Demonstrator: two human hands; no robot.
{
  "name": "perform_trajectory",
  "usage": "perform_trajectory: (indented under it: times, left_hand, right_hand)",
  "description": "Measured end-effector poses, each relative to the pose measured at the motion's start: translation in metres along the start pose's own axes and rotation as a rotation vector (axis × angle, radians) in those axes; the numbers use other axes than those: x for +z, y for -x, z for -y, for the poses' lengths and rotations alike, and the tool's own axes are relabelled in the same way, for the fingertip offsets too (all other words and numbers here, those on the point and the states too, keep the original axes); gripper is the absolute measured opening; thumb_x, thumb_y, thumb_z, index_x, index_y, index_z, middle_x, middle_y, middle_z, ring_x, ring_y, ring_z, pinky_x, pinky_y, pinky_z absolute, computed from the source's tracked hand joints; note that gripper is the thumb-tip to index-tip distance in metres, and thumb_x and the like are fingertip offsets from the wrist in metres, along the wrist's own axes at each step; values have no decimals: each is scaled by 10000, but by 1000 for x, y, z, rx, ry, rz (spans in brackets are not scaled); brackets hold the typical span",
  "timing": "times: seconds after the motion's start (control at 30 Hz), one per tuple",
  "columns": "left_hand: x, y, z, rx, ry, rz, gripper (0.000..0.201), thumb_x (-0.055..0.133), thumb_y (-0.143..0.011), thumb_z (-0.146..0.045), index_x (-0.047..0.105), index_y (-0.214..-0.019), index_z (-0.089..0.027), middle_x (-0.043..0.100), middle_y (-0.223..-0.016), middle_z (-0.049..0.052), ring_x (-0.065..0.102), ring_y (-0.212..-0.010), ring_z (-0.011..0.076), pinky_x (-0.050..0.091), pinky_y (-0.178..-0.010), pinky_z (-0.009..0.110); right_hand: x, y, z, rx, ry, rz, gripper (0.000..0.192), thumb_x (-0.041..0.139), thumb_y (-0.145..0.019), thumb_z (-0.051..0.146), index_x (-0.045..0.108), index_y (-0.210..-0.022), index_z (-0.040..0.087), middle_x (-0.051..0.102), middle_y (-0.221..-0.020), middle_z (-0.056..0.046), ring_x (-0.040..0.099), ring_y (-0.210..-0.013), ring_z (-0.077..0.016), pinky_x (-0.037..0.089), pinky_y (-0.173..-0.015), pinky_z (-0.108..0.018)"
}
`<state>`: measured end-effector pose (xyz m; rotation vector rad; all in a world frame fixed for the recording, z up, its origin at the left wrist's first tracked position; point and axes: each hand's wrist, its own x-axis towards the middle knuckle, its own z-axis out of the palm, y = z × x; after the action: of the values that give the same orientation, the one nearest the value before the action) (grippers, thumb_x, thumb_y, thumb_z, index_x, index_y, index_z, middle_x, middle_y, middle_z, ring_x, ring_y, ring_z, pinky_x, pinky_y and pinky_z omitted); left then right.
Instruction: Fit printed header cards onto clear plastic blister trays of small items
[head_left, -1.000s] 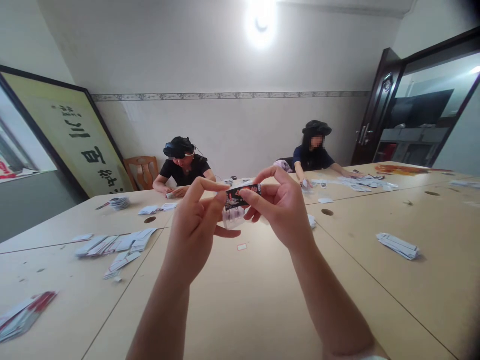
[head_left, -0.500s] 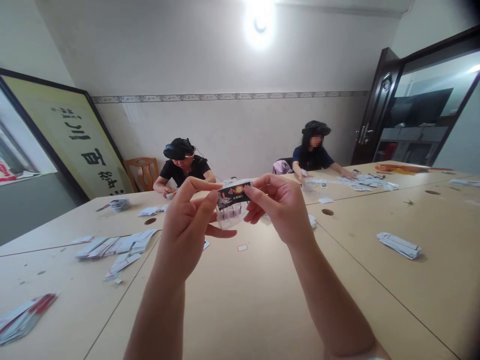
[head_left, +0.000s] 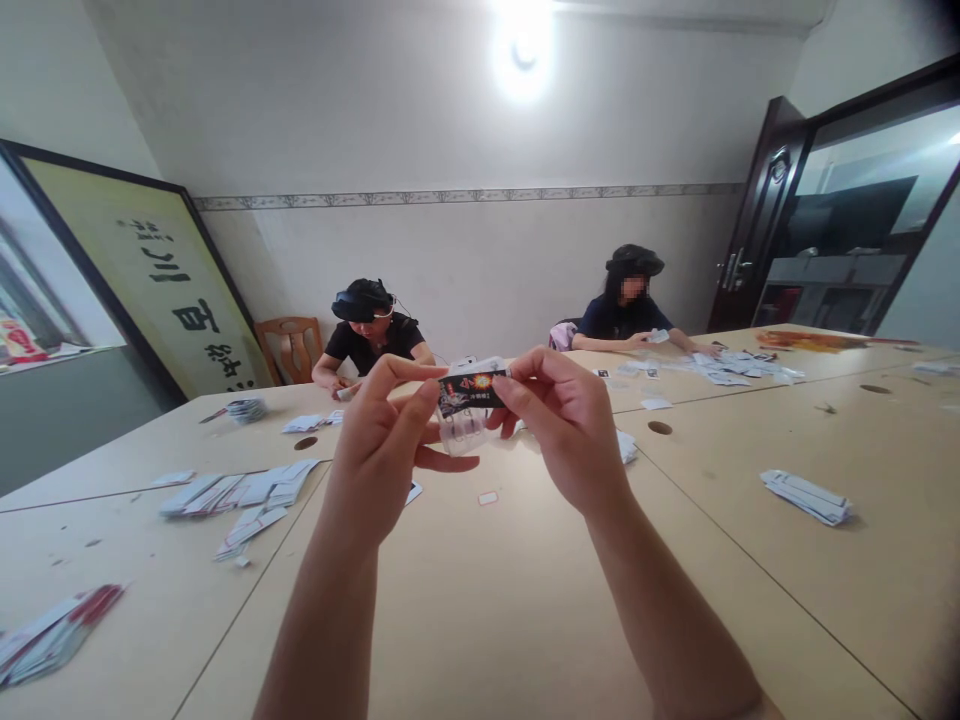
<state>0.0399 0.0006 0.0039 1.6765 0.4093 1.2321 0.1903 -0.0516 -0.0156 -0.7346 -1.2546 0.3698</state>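
Note:
Between my two hands a small clear plastic box is held up above the table, with a few thin dark hook-like pieces faintly visible inside it. Across its upper front lies a black printed label with an orange burst and white lettering. My left hand grips the left side, thumb on the label's left edge and other fingers above and below. My right hand is closed at the right side, its thumb pressing the label's right end. Its other fingertips are partly hidden behind the box.
Stacked pale paper cards lie left, with a red-and-white bundle nearer me. Another card bundle lies right. A small red-edged slip sits in front. Two people work across the table, a card pile by one.
My hands keep their hold on the box, which is tilted slightly differently. The co-worker at the right has raised a hand holding a small pale item.

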Motion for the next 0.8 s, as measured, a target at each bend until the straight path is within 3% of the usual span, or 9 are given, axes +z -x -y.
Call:
perform_trajectory:
  times: [0.2,0.43,0.57,0.67,0.8]
  left_hand:
    - [-11,-15,18,-31,80,102,264,668,-918,-424,521,-999,-219,693,-825,-23,757,-679,204,675,-538,368]
    - [-12,-20,25,-26,94,68,301,704,-887,-443,537,-1002,-220,672,-869,-5,764,-722,219,665,-541,333]
    - [-12,-23,29,-20,80,49,308,715,-878,-453,544,-997,-227,619,-789,-33,742,-680,177,659,-557,298]
    - [-12,-25,31,-15,63,44,304,716,-874,-460,547,-986,-233,594,-759,-47,715,-622,149,660,-553,298]
    - [-9,-27,34,-22,53,82,322,705,-876,-474,543,-985,-220,645,-841,-10,745,-673,188,663,-531,315]
  right_hand:
    - [2,0,-5,-75,139,11,192,605,-960,286,558,-796,199,586,-695,28,616,-658,-119,469,-606,-259]
    - [3,0,-6,-182,283,70,172,524,-1000,279,502,-842,216,575,-751,28,582,-691,-114,457,-664,-278]
    - [4,-1,-7,-202,355,64,166,500,-1003,266,486,-846,216,557,-771,23,555,-695,-114,448,-652,-274]
    - [4,-1,-6,-205,350,66,172,500,-1001,257,476,-836,214,539,-760,28,536,-683,-105,434,-623,-257]
    - [2,-1,-3,-194,288,73,183,507,-997,246,468,-822,211,520,-747,43,472,-634,-82,404,-589,-238]
